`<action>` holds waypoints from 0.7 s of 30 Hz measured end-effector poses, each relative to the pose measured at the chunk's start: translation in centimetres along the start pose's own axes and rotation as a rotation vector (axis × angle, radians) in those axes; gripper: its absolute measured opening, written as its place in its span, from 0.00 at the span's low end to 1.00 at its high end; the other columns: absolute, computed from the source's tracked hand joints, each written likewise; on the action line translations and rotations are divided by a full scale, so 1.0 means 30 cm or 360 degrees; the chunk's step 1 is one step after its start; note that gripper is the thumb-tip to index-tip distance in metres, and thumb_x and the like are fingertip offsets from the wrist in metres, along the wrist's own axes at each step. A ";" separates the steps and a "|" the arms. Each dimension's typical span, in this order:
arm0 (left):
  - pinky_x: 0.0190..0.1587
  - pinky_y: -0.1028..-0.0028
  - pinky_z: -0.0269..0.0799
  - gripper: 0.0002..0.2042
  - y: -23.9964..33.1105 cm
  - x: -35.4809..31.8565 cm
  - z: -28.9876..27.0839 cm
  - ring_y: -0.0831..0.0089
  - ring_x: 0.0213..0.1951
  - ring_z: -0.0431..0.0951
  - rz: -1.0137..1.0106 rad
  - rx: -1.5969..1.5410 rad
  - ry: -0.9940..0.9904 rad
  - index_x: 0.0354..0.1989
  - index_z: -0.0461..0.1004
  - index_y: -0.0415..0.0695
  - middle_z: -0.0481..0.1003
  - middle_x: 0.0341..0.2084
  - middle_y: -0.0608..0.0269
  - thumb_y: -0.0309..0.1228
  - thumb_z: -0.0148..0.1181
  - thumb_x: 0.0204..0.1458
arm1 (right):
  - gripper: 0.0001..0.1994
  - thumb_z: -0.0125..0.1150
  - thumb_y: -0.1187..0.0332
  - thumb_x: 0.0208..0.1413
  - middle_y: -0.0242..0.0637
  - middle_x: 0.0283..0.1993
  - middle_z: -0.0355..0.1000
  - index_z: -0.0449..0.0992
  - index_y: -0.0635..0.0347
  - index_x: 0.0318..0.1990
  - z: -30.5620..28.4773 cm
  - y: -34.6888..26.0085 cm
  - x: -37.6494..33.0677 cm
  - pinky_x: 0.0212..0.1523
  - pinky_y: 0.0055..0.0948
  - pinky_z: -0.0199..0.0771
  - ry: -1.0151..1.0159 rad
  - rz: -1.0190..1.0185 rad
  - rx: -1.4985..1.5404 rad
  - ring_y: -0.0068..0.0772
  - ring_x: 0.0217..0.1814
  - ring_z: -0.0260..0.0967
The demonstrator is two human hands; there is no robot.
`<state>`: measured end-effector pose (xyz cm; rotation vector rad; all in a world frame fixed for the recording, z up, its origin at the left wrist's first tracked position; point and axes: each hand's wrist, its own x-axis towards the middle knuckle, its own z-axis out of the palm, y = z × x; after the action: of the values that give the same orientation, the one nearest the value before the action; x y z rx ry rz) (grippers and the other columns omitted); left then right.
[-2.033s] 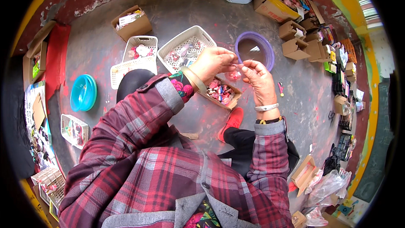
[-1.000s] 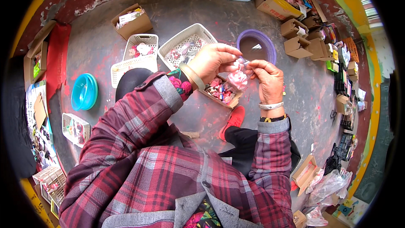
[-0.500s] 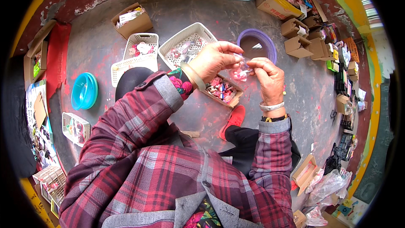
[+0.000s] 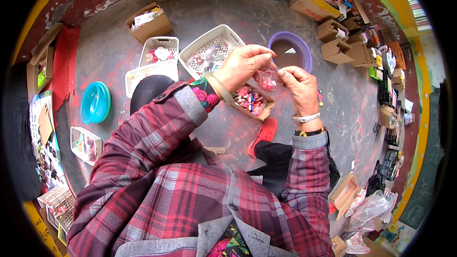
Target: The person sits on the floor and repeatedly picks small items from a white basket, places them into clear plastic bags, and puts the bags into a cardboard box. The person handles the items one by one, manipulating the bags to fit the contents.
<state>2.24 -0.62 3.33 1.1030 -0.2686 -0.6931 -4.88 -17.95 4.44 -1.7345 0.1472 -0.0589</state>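
Note:
Between my hands hangs a small clear plastic bag (image 4: 267, 82) with pink pieces inside. My left hand (image 4: 243, 66) pinches the bag's upper left side, fingers bent and pressed together. On its other side, my right hand (image 4: 301, 85) grips the bag's edge between thumb and forefinger. Below the bag is a cardboard box (image 4: 269, 110) filled with small red, pink and white pieces. A large white basket (image 4: 190, 43) holding packaged items stands just beyond my left hand. Behind the right hand sits a purple basin (image 4: 304, 50).
Smaller white baskets (image 4: 143, 74) stand left of the large one, with a cardboard box (image 4: 151, 28) behind them. Teal basins (image 4: 95, 103) rest farther left. Boxes and crates line the right wall, including an open carton (image 4: 337, 51). Plastic bags (image 4: 373, 212) lie at lower right.
The bag has swung slightly and hangs a little lower between my fingers. Both hands have shifted only slightly and keep their hold on it.

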 end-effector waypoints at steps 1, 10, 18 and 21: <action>0.38 0.78 0.71 0.12 -0.003 0.001 0.002 0.77 0.36 0.75 0.0050 0.0089 -0.0035 0.43 0.71 0.36 0.75 0.32 0.61 0.28 0.56 0.52 | 0.07 0.61 0.68 0.51 0.26 0.26 0.71 0.77 0.65 0.30 -0.002 0.004 0.000 0.30 0.16 0.64 -0.0010 -0.0015 -0.0019 0.15 0.29 0.64; 0.36 0.79 0.68 0.06 -0.001 -0.008 -0.008 0.82 0.31 0.71 0.0230 0.0967 -0.0214 0.33 0.75 0.38 0.75 0.25 0.66 0.27 0.60 0.48 | 0.05 0.59 0.73 0.50 0.32 0.25 0.68 0.76 0.67 0.30 -0.019 -0.026 -0.012 0.28 0.19 0.62 -0.0164 -0.0389 -0.0442 0.19 0.27 0.64; 0.34 0.79 0.67 0.06 0.020 -0.008 -0.037 0.83 0.29 0.71 0.0200 0.0953 -0.0216 0.30 0.76 0.38 0.74 0.23 0.67 0.28 0.61 0.47 | 0.05 0.60 0.73 0.49 0.32 0.24 0.68 0.76 0.67 0.29 -0.012 -0.045 -0.021 0.28 0.20 0.63 -0.0153 -0.0406 -0.0418 0.20 0.27 0.63; 0.34 0.80 0.67 0.06 0.048 -0.016 -0.046 0.83 0.30 0.70 0.0204 0.1021 -0.0164 0.29 0.76 0.38 0.74 0.23 0.68 0.28 0.62 0.47 | 0.05 0.60 0.73 0.49 0.32 0.25 0.69 0.76 0.67 0.29 -0.014 -0.045 -0.017 0.28 0.20 0.63 -0.0134 -0.0419 -0.0393 0.20 0.27 0.64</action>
<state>3.14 1.06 4.05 1.6427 -0.6760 -0.5596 -5.33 -18.06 5.86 -1.9911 -0.1425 -0.1659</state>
